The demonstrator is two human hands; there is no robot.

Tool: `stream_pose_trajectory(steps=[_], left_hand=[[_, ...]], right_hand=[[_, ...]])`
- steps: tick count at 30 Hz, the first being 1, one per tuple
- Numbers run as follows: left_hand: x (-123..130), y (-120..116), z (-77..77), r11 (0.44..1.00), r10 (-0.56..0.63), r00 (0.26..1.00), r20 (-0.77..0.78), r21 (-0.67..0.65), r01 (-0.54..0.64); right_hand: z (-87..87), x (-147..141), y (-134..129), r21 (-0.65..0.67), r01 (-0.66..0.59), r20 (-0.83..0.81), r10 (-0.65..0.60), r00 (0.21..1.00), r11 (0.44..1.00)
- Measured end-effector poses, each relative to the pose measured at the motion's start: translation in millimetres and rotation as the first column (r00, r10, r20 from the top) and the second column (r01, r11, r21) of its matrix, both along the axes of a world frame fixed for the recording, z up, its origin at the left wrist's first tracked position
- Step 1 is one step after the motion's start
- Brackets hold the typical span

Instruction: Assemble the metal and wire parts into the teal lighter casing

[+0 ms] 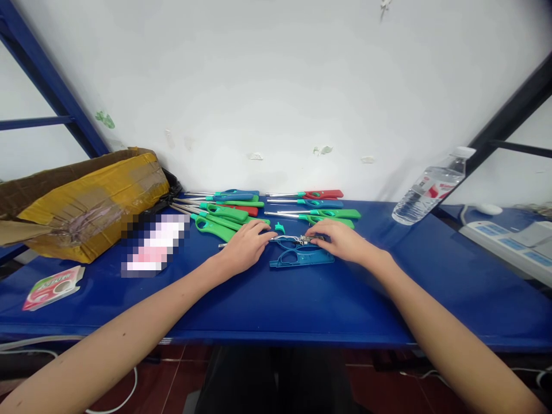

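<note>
Near the middle of the desk lies an opened blue gas lighter, the long-nosed kind. Its inner parts with white wires (pixel 297 238) are exposed along one blue half. The other blue shell half (pixel 301 258) lies nearer to me, apart. My left hand (pixel 245 246) is closed over the lighter's metal tube, whose tip peeks out left of the fingers. With fingers bent together, my right hand (pixel 342 238) grips the lighter's handle end; its fingertips partly hide the parts there. A loose teal trigger (pixel 279 227) lies just beyond the wires.
Several whole lighters (pixel 224 215) lie behind my left hand, more lighters (pixel 319 202) behind my right. A taped cardboard box (pixel 95 201) and a torn card (pixel 54 287) are on the left. A water bottle (pixel 426 190) and a white power strip (pixel 509 247) are on the right.
</note>
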State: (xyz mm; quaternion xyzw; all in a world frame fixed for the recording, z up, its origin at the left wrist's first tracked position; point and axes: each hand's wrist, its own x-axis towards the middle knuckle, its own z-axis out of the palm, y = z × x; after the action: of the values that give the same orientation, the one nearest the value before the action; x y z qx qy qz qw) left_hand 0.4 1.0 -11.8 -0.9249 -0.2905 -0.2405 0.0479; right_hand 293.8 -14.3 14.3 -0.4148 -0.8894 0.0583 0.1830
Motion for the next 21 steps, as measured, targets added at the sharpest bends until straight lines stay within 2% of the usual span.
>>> stream_pose_trajectory(steps=[11,17,21], left_hand=[[1.2,-1.6,0.9,1.0,0.011,1.0,-0.002,-0.015,-0.011],[8.3,-4.0,5.2,0.999,-0.009,0.994,0.113,-0.031,0.012],[20.6,2.4,8.1,1.0,-0.005,0.984,0.18,0.0,0.005]], right_hand=[[3.3,-1.2,-2.8,0.048,0.035,-0.056,-0.032,0.998,0.998],[-2.9,-10.7,-3.8,0.107,0.003,-0.096,0.007,0.995,0.994],[-7.1,-15.1,-2.8,0.159,-0.019,-0.099,0.035,0.994,0.987]])
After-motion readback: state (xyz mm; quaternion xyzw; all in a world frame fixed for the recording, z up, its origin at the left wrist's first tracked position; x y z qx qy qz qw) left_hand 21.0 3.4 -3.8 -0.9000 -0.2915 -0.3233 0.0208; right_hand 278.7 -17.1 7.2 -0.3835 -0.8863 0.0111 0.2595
